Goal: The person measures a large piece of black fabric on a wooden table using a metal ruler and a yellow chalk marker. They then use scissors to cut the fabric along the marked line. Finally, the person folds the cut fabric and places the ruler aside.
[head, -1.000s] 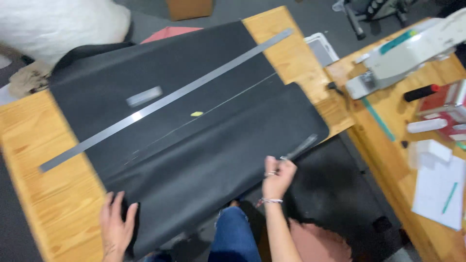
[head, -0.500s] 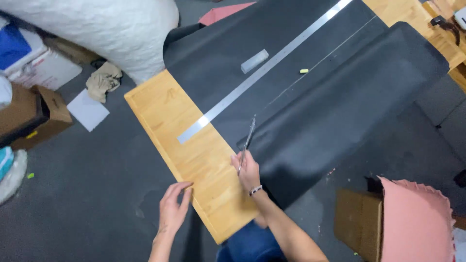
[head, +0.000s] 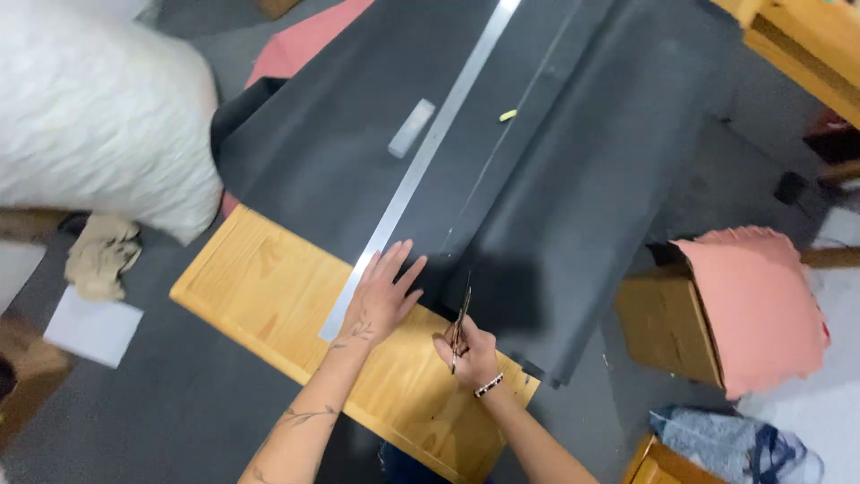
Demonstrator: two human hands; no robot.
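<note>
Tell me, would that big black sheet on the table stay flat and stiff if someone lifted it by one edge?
Probably not. The black sheet droops over the wooden table edge at the right, so it looks floppy. It is large, so it would likely sag and feel heavy. The left hand presses it flat near the metal ruler, suggesting it shifts easily.

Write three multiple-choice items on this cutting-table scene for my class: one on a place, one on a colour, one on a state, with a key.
1. Where does the left hand rest?
A. on the near end of the metal ruler
B. on the cardboard box
C. on the floor

2. What colour is the large sheet spread on the table?
A. pink
B. black
C. white

3. What is the right hand doing?
A. lying flat and empty
B. lifting the ruler
C. gripping scissors at the sheet's edge

Key: 1 A, fingers spread over the ruler's end; 2 B, the sheet is dark throughout; 3 C, blades point from the closed fist.
</note>
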